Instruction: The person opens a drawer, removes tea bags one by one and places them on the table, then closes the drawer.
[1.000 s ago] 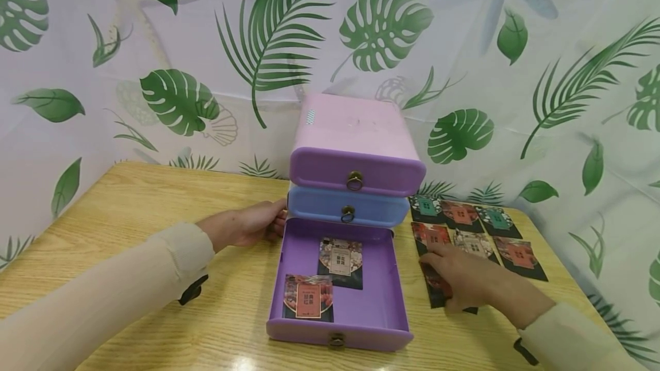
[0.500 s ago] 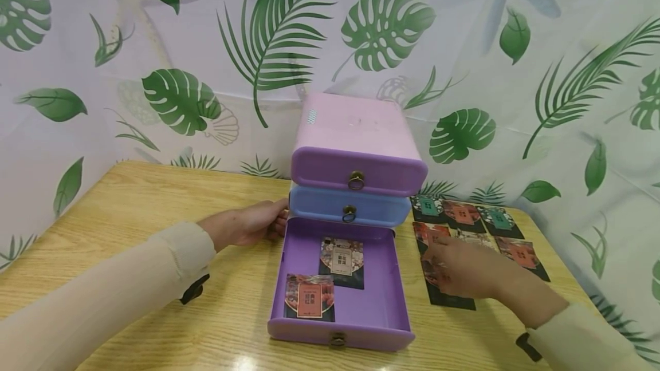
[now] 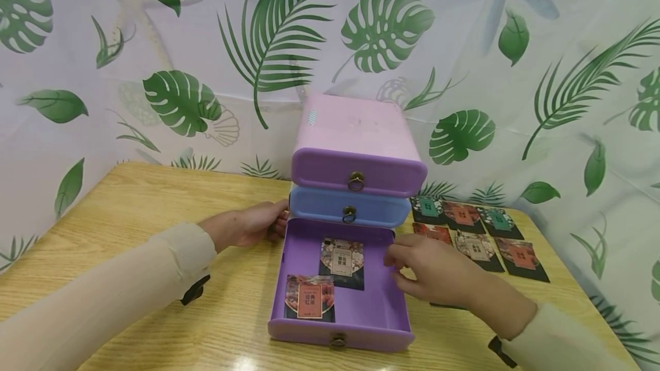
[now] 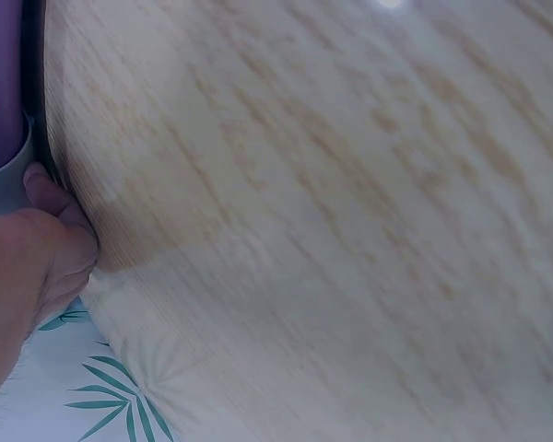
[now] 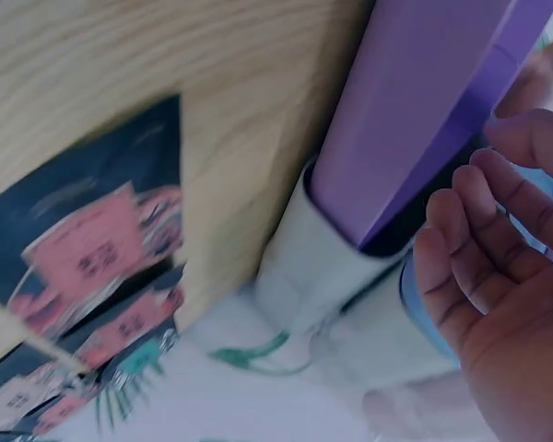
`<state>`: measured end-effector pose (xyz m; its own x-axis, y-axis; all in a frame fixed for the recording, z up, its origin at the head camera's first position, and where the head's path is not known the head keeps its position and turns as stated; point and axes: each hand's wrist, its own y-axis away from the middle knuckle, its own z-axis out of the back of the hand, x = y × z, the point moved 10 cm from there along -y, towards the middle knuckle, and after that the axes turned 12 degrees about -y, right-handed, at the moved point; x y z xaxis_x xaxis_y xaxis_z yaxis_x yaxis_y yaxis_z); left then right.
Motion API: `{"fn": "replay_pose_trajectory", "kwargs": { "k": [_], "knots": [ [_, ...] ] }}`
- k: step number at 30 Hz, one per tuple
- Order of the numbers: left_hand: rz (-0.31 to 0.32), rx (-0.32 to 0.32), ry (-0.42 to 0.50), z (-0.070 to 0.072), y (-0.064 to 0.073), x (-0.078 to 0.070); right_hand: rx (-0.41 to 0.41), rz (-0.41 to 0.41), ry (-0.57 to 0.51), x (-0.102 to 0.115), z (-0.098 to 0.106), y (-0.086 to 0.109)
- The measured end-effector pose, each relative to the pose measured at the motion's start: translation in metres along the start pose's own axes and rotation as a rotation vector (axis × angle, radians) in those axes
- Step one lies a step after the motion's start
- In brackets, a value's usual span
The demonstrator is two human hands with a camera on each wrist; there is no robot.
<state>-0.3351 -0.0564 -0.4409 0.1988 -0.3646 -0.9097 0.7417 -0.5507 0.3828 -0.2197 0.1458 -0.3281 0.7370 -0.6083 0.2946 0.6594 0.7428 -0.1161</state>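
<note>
A small plastic drawer cabinet [image 3: 358,125] stands on the table, with its bottom purple drawer [image 3: 376,316] pulled out. Two flat sachets lie in it, a beige-labelled one [image 3: 341,262] and a red-labelled one [image 3: 309,298]. My left hand [image 3: 252,225] grips the cabinet's left side, fingers curled against the housing edge in the left wrist view. My right hand [image 3: 438,268] hovers at the drawer's right wall, fingertips over the inside. Its fingers are loosely bent and no sachet shows between them. A dark sachet [image 3: 447,306] is mostly hidden below this hand.
More sachets lie in rows on the wooden table [image 3: 170,199] right of the cabinet, such as a green-labelled one [image 3: 428,208] and a red-labelled one [image 3: 522,257]. The blue drawer [image 3: 356,209] and upper purple drawer [image 3: 330,172] are closed. A leaf-print cloth [image 3: 206,27] hangs behind.
My right hand has left the sachets on the right and moved left to the open drawer's edge. My left hand, the cabinet and the sachets in the drawer stay put.
</note>
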Motion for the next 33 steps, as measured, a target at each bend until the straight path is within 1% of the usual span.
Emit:
{"fn": "replay_pose_trajectory", "kwargs": {
  "k": [6,9,11,16,23,25,28,30,33],
  "knots": [
    [0.003,-0.003,0.001,-0.001,0.0,0.0,0.038,0.063,0.058,0.01,-0.021,-0.018],
    [0.003,-0.002,-0.01,-0.001,0.0,0.0,0.079,0.074,0.06,0.012,-0.031,-0.026],
    [0.005,-0.003,-0.011,-0.002,0.0,0.0,0.097,0.068,0.07,0.012,-0.036,-0.031],
    [0.008,-0.007,-0.013,-0.001,0.0,0.0,0.136,0.011,0.104,0.007,-0.05,-0.04],
    [0.006,-0.01,-0.005,-0.001,0.0,0.001,0.212,-0.097,0.078,-0.004,-0.067,-0.048],
    [0.003,-0.007,0.0,-0.002,0.0,0.0,0.214,-0.114,0.096,-0.006,-0.07,-0.05],
    [-0.003,0.0,0.0,-0.002,0.0,0.0,0.201,-0.108,0.144,-0.006,-0.07,-0.052],
    [-0.004,0.002,-0.002,-0.002,0.0,0.0,0.187,-0.093,0.178,-0.005,-0.07,-0.053],
    [-0.004,0.0,-0.009,-0.001,0.0,0.0,0.154,-0.046,0.209,-0.001,-0.069,-0.053]
  ]
}}
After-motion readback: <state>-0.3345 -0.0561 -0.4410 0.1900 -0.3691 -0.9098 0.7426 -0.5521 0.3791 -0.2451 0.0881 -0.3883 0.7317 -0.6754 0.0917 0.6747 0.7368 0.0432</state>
